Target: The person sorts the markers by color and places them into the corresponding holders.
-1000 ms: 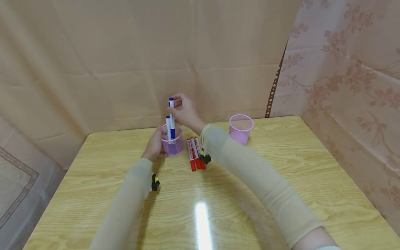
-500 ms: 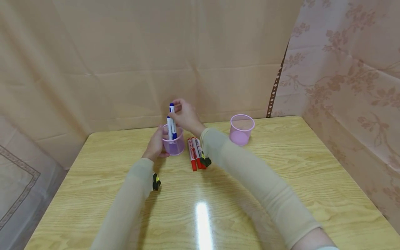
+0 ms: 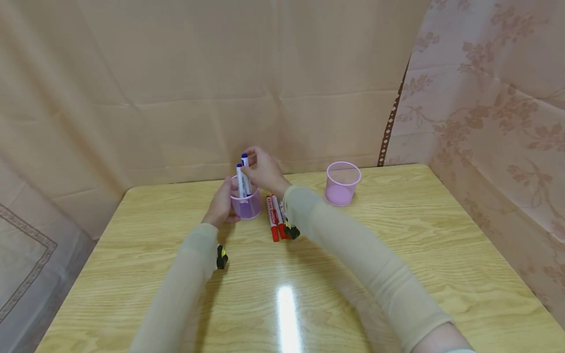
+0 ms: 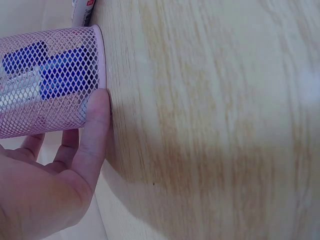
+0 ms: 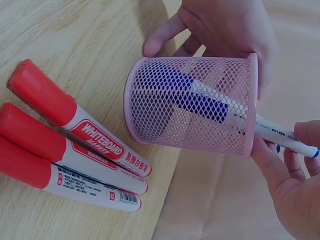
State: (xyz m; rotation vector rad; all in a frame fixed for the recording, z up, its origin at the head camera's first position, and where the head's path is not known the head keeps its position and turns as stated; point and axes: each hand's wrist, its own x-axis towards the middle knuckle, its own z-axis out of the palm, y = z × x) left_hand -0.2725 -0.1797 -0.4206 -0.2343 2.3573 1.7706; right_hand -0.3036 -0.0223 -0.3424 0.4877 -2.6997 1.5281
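Note:
A pink mesh pen cup (image 3: 247,210) stands near the table's back edge, gripped on its left side by my left hand (image 3: 218,205). In the left wrist view the thumb (image 4: 95,135) lies low along the cup by its base. My right hand (image 3: 266,172) pinches the upper end of a white blue-capped whiteboard marker (image 3: 244,160) whose lower part is inside the cup. A second blue marker (image 3: 240,180) stands in the cup just beside it. Through the mesh, the right wrist view shows their blue caps (image 5: 210,107) at different depths.
Three red whiteboard markers (image 5: 100,142) lie side by side on the table, right of the cup, partly under my right wrist in the head view. Another pink mesh cup (image 3: 343,185) stands farther right. A beige curtain (image 3: 185,98) hangs behind the wooden table (image 3: 375,235).
My right hand has moved down, lowering the blue marker deeper into the cup beside the other one. My left hand keeps its grip on the cup.

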